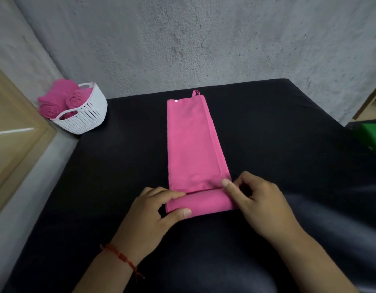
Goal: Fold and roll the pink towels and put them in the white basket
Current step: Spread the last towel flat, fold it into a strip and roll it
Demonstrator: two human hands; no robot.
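A pink towel [191, 142] lies folded into a long narrow strip on the black surface [278, 127], its hanging loop at the far end. The near end is turned over into a short roll. My left hand [155, 210] pinches the left end of that roll between thumb and fingers. My right hand [261, 201] grips the right end, forefinger pressing on the strip. A white perforated basket [85, 117] stands at the far left corner, holding several rolled pink towels [62, 98].
A rough grey wall runs behind the black surface. A beige panel borders the left side, with a grey ledge beside it. A green object [370, 134] sits at the right edge.
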